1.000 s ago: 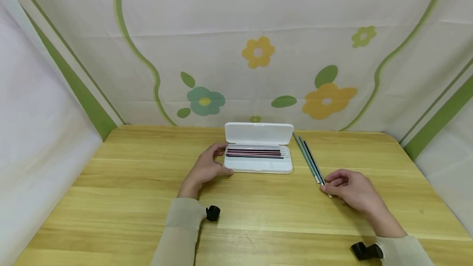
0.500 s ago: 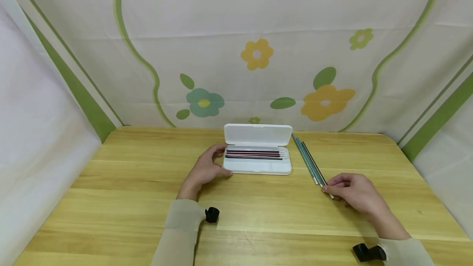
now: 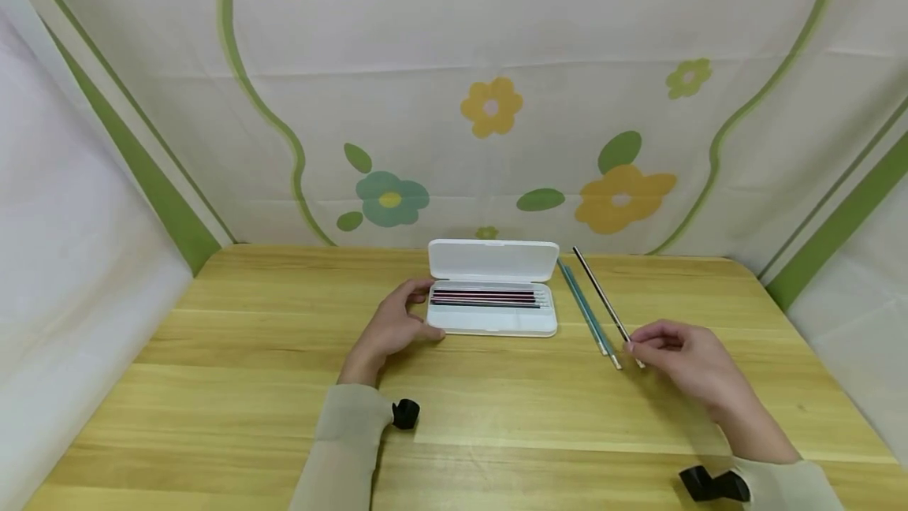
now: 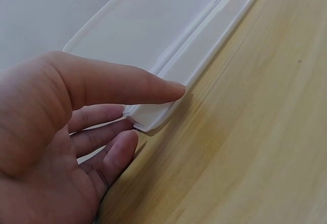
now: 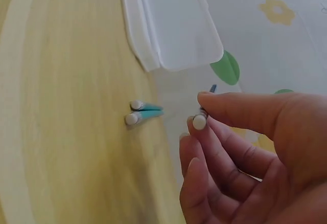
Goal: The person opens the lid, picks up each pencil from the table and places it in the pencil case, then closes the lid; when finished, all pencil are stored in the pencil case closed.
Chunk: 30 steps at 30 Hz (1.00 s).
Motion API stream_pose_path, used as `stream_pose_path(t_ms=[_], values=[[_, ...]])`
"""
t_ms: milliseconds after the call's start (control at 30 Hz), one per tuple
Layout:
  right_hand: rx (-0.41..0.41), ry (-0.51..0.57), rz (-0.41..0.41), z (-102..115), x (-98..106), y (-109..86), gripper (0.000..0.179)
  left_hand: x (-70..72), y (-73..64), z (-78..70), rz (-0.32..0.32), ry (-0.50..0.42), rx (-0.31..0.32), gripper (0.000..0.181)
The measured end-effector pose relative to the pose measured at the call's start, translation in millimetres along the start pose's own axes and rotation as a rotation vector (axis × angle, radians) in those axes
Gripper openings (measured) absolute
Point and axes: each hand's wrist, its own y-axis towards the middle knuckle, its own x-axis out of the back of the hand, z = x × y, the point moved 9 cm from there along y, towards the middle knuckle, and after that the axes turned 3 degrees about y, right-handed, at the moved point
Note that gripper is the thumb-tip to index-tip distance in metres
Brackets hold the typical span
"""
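Observation:
A white pencil case (image 3: 493, 327) lies with its lid (image 3: 493, 260) raised, and several dark red and black pencils (image 3: 485, 296) lie inside it. My left hand (image 3: 394, 323) holds the case's left end, thumb (image 4: 138, 85) against the front side and fingers round the end. With thumb and fingertips, my right hand (image 3: 686, 357) pinches a dark pencil (image 3: 599, 290) near its white eraser end (image 5: 200, 122). That pencil is raised off the table, tilted, its far end pointing away. Two teal pencils (image 3: 590, 314) lie side by side on the table between the case and my right hand.
The wooden table (image 3: 496, 416) carries the case and the teal pencils. Behind it hangs a white cloth (image 3: 397, 101) printed with flowers, close to the raised lid. More cloth (image 3: 71, 219) borders the left side. A black wrist mount (image 3: 406, 414) sits at each sleeve.
My right hand has drawn the dark pencil away from the teal pair and lifted it off the table. The left hand keeps its place on the case. The view has shifted slightly.

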Motion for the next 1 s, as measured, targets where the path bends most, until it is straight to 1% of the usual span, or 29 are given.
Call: stream_pose_path(t_ms=[100,267,533,767,1000], values=[[0.015,-0.002,-0.027,6,2,-1.1,0.039,-0.1,0.5,0.2,-0.001,0.002,-0.001,0.09],[0.039,0.004,-0.036,18,3,-0.1,0.04,0.3,1.2,0.6,-0.002,0.0,0.002,0.09],[0.101,-0.043,-0.055,46,3,9.8,0.037,0.7,1.5,-0.4,-0.009,-0.002,0.002,0.089],[0.149,-0.074,-0.037,67,-9,21.3,0.03,-0.3,0.6,-1.1,-0.006,-0.002,0.004,0.088],[0.203,-0.101,-0.02,83,-20,37.5,0.022,-2.1,1.8,-1.1,-0.006,-0.011,-0.005,0.088]])
